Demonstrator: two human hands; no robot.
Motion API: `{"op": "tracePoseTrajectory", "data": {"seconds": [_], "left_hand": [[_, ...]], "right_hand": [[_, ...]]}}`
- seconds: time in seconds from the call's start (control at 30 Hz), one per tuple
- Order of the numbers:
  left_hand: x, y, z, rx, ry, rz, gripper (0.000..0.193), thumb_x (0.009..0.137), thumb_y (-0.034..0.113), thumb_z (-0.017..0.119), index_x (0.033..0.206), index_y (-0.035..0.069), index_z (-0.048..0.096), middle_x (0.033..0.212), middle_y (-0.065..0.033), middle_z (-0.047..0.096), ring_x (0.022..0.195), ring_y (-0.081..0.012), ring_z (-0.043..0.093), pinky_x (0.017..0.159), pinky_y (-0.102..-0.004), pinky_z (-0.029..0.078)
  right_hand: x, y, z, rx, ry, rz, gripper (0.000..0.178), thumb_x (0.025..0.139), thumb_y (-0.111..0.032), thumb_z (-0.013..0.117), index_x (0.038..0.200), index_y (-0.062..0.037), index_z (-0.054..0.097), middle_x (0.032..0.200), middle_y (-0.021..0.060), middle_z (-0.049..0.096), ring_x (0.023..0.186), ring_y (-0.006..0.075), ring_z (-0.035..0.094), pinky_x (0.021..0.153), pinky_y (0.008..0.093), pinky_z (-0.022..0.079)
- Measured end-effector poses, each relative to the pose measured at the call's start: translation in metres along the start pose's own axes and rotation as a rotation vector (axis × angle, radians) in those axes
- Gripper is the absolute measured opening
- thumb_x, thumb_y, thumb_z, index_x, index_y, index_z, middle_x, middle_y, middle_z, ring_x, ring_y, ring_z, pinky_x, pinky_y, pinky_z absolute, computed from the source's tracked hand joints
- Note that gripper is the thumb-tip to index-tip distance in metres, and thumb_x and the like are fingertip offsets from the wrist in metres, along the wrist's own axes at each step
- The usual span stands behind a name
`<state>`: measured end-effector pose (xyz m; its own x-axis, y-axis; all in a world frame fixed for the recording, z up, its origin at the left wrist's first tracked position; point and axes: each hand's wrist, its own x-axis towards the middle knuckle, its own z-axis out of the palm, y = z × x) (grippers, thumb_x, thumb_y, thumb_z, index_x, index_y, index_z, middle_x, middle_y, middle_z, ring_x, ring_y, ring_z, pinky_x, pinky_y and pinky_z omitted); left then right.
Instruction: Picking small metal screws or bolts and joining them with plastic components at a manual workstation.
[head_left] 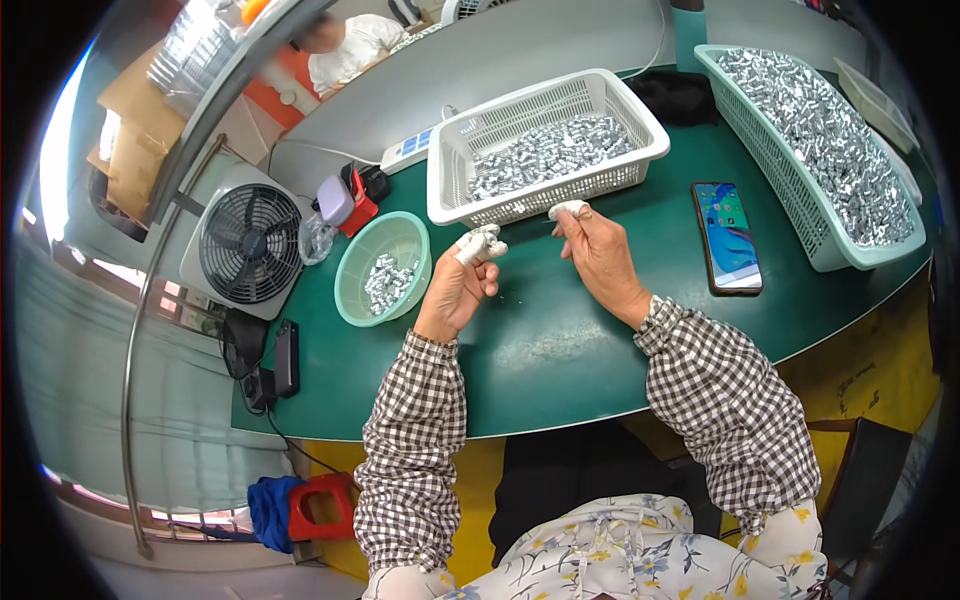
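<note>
My left hand (pixel 462 285) is raised over the green table, its fingers curled, with white covers on some fingertips. Small silver metal parts (pixel 489 238) seem to be pinched at its fingertips. To its right, my right hand (pixel 605 258) has its fingers pressed together, also with a white fingertip cover; whatever is between them is too small to make out. Just beyond both hands is a white plastic basket (pixel 545 204) partly filled with silver metal parts (pixel 550 155). A round pale-green bowl (pixel 349 280) beside my left hand holds a smaller heap of parts (pixel 387 283).
At the right, a long light-green basket (pixel 800 200) is heaped with silver parts. A phone (pixel 727 238) lies lit between it and my right hand. A fan (pixel 251 244), a power strip (pixel 407 150) and a black box (pixel 287 358) are at the left. Another person (pixel 350 50) sits beyond the partition.
</note>
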<state>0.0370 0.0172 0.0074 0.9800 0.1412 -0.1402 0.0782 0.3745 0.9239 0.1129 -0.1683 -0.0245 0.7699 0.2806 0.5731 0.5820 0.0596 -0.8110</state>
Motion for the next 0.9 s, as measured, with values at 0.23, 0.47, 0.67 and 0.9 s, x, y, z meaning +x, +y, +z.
{"op": "tracePoseTrajectory", "data": {"seconds": [0.23, 0.47, 0.67, 0.9], "left_hand": [[0.007, -0.021, -0.021, -0.177, -0.019, 0.033, 0.026, 0.091, 0.024, 0.051, 0.109, 0.005, 0.052, 0.086, -0.0037, 0.062, 0.06, -0.0109, 0.052, 0.048, -0.0244, 0.043], [-0.002, -0.023, -0.01, -0.313, -0.068, 0.013, 0.025, 0.091, 0.024, 0.05, 0.108, 0.006, 0.052, 0.084, -0.0019, 0.059, 0.059, -0.0104, 0.051, 0.048, -0.0236, 0.042], [-0.007, -0.026, -0.006, -0.369, -0.099, -0.019, 0.025, 0.091, 0.025, 0.05, 0.107, 0.005, 0.053, 0.079, 0.0, 0.054, 0.059, -0.0093, 0.05, 0.047, -0.0224, 0.04], [-0.01, -0.026, 0.003, -0.369, -0.11, -0.049, 0.025, 0.091, 0.025, 0.05, 0.105, 0.005, 0.053, 0.076, 0.0012, 0.05, 0.057, -0.0077, 0.046, 0.045, -0.0219, 0.037]], "right_hand": [[-0.008, -0.015, 0.008, 0.023, -0.062, -0.053, 0.017, 0.092, -0.012, 0.048, 0.09, 0.0022, 0.058, 0.077, 0.0051, 0.061, 0.055, 0.0089, 0.054, 0.047, 0.0225, 0.042], [-0.017, -0.031, 0.007, -0.098, -0.146, -0.255, 0.013, 0.09, -0.008, 0.05, 0.094, 0.0022, 0.058, 0.083, 0.0096, 0.061, 0.058, 0.0123, 0.057, 0.049, 0.0234, 0.045], [-0.02, -0.038, 0.003, -0.149, -0.194, -0.407, 0.012, 0.087, -0.004, 0.052, 0.094, 0.0036, 0.058, 0.089, 0.0139, 0.061, 0.061, 0.0177, 0.061, 0.051, 0.0255, 0.048], [-0.019, -0.033, 0.006, -0.141, -0.209, -0.41, 0.013, 0.086, -0.004, 0.053, 0.095, 0.0037, 0.058, 0.09, 0.0147, 0.061, 0.06, 0.0183, 0.061, 0.051, 0.0256, 0.048]]}}
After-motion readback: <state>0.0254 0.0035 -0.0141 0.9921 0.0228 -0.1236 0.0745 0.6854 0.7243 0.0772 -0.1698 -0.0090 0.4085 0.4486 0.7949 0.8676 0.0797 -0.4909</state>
